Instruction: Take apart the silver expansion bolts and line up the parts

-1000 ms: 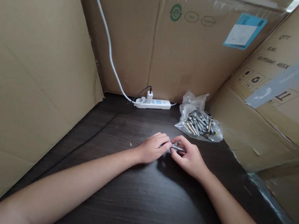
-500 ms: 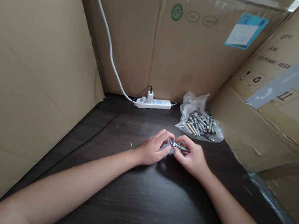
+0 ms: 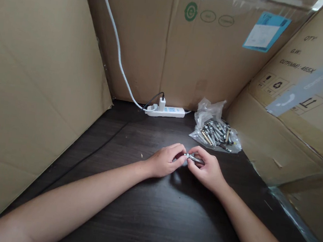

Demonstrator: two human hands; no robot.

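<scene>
A silvery expansion bolt (image 3: 194, 159) lies nearly level between my two hands, above the dark tabletop. My right hand (image 3: 208, 170) pinches its sleeve between thumb and forefinger, with the far end running into the palm. At the bolt's left end, the thumb and forefinger of my left hand (image 3: 162, 162) close around the tip beside the nut. Fingers partly cover both ends of the bolt. Beyond my right hand, a clear plastic bag (image 3: 209, 110) lies open with several similar bolts (image 3: 217, 133) heaped in it.
A white power strip (image 3: 167, 112) with a plugged-in charger (image 3: 162, 104) stands at the back. A black cable (image 3: 99, 146) runs across the tabletop (image 3: 143, 217) to the left. Cardboard boxes wall in the left (image 3: 37, 74), back (image 3: 137, 27) and right (image 3: 289, 133).
My left forefinger has curled down and the left fingertips have drawn together at the bolt's end. My right hand keeps its hold, almost unmoved.
</scene>
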